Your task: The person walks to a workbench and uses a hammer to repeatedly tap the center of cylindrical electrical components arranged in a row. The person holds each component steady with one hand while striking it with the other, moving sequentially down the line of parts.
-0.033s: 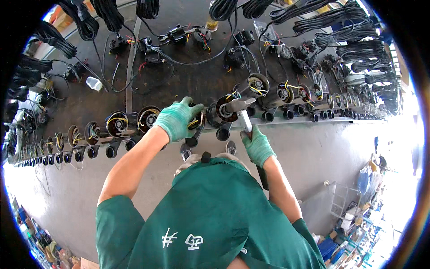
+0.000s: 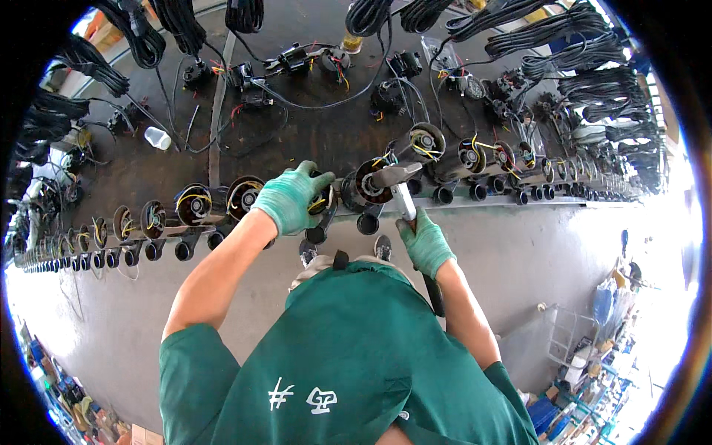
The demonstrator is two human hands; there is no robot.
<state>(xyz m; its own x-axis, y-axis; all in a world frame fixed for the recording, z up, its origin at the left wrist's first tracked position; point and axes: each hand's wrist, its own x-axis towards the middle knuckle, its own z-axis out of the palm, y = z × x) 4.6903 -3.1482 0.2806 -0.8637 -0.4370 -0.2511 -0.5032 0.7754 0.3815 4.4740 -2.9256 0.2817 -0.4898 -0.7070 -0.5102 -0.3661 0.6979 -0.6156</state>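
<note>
Head view: I see the right hand [image 2: 428, 245] gripping a hammer [image 2: 397, 176], the left hand [image 2: 291, 199] touching a housing [image 2: 331, 200], grip unclear. Work looks unfinished: wired housings [image 2: 194, 205] stand open, cabled parts [image 2: 294, 58] lie apart.

One seriously busy brown worktable [image 2: 319, 137]

Dark top, pale seam [image 2: 216, 141] across it. Round black cases [image 2: 195, 205] line the near edge, coiled black cables [image 2: 144, 38] bunch along the far side, and in between there's a little white cup [image 2: 157, 138], a plastic bag [image 2: 442, 52], small black parts [image 2: 294, 58] and loose wires [image 2: 326, 106].
</note>
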